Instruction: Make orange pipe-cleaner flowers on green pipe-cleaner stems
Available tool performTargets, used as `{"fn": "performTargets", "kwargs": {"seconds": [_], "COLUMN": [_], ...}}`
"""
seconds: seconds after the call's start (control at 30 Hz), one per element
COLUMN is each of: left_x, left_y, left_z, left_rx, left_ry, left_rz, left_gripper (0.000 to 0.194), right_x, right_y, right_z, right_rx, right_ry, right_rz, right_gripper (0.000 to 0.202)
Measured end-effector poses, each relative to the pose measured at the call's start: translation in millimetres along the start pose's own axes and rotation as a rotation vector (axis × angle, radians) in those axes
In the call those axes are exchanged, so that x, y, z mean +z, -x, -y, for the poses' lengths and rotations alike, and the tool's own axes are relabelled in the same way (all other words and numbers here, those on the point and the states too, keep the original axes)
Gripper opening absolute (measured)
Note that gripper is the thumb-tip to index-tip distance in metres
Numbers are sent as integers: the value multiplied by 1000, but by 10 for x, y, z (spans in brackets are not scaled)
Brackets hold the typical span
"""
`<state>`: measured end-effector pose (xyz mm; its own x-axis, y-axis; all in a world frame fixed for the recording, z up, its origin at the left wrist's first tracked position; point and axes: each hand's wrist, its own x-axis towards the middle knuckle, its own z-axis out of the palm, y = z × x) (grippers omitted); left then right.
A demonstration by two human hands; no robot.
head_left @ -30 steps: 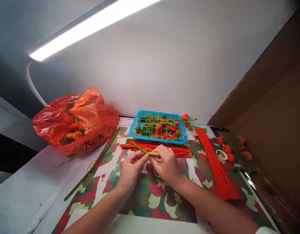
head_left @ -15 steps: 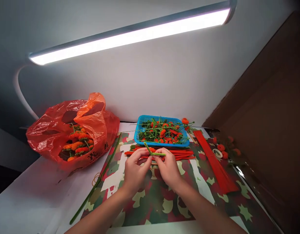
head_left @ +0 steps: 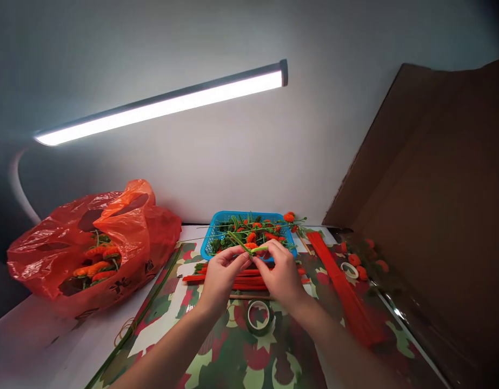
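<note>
My left hand (head_left: 221, 276) pinches a fuzzy green pipe-cleaner stem (head_left: 236, 240) between thumb and fingertips. Opposite it, my right hand (head_left: 282, 276) is closed on another green length (head_left: 259, 249) of the same piece. The two green parts meet in a V between my fingertips, with a small orange fuzzy flower head (head_left: 251, 246) just behind them. Fingers hide part of the join. Beneath my hands lies a bundle of red pipe cleaners (head_left: 249, 280). A roll of dark green tape (head_left: 259, 317) rests on the patterned mat just below my wrists.
A blue basket (head_left: 207, 241) of orange-and-green flowers stands behind my hands. To the left sits a red plastic bag (head_left: 152, 246) with more flowers. Another red bundle (head_left: 334, 278) and a pale tape roll (head_left: 349, 270) lie right, near a cardboard panel (head_left: 419, 178). A lamp (head_left: 168, 105) hangs above.
The view has shifted, so the lamp and bag sit further left and lower. My hands, still holding the green piece, now overlap the basket's front edge. The dark tape roll has come into sight.
</note>
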<state>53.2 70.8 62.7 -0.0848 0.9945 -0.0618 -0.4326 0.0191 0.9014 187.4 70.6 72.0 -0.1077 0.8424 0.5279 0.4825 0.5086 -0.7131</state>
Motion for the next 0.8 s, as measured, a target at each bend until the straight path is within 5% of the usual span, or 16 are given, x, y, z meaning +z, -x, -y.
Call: {"fn": "performTargets", "kwargs": {"seconds": [0.23,0.43,0.67,0.73,0.8], "left_x": [13,-45,-39,-39,-36], "left_y": [-223,-280,-178,-196,-236], "left_z": [-91,-100,-104,-91,-71], "left_rx": [233,350,673,615,422], "left_ry": [-175,-328,-586,-510,-352], "left_rz": [93,174,166,130,83], "left_gripper": [13,4,9,8,10], "right_x": [89,134,95,100,101], "right_y": [-251,-253,-202,-195,-195], "right_z": [-93,-167,-88,-83,-86], "right_rx": [195,366,777,735,516], "right_ry": [-255,-563,-836,-814,-665], "right_rz": [-58,23,155,137,39], "right_gripper": [7,15,20,17,12]}}
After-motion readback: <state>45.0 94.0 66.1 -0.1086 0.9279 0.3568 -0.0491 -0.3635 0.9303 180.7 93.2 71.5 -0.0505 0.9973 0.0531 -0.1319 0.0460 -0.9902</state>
